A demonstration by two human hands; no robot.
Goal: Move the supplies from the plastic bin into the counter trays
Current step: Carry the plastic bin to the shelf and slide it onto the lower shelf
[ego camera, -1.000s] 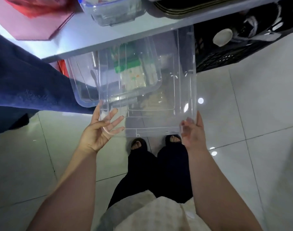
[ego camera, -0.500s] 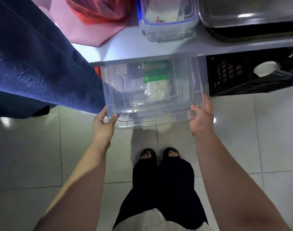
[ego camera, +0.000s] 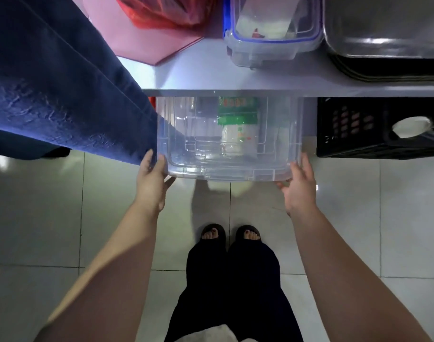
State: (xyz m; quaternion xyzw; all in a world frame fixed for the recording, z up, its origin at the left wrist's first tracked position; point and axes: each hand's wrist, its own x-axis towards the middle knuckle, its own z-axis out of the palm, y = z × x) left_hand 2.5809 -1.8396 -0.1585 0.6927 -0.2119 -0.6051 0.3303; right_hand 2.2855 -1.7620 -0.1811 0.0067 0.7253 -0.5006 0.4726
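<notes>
A clear plastic bin [ego camera: 232,170] sits low at the floor, its far half under the counter edge [ego camera: 334,92]. My left hand [ego camera: 151,183] grips its near left corner, thumb up along the side wall. My right hand [ego camera: 301,187] holds the near right corner, thumb under the rim. A green and white packet [ego camera: 238,127] shows through the clear walls; I cannot tell whether it lies inside this bin or behind it. On the counter stand stacked metal trays [ego camera: 383,38] at the right.
A clip-lid container with a blue rim [ego camera: 272,45], a red bag [ego camera: 166,13] and a pink board [ego camera: 137,43] are on the counter. A black crate [ego camera: 354,129] stands right of the bin. Another person's blue trouser leg [ego camera: 63,90] is at the left. My feet [ego camera: 230,236] stand on the tiled floor.
The bin went from tilted up in front of me down and forward under the counter. Both hands followed it and now hold its near corners.
</notes>
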